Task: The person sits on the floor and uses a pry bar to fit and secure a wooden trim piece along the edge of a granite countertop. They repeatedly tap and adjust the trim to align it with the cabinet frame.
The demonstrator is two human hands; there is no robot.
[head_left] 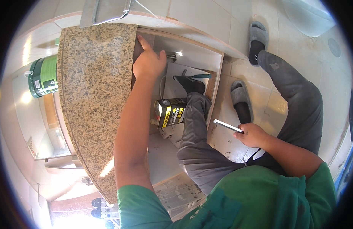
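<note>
Slim white tool [227, 126] near four o'clock, probably light and stiff, best held at its dark end; right hand [252, 135] closed round it. Left hand [149, 63] at eleven o'clock, thumb and forefinger spread, seemingly empty, beside speckled countertop [98, 76].

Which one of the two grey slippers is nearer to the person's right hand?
The lower grey slipper in the picture, just above the right hand. The other slipper is farther up, with the right foot in it.
</note>
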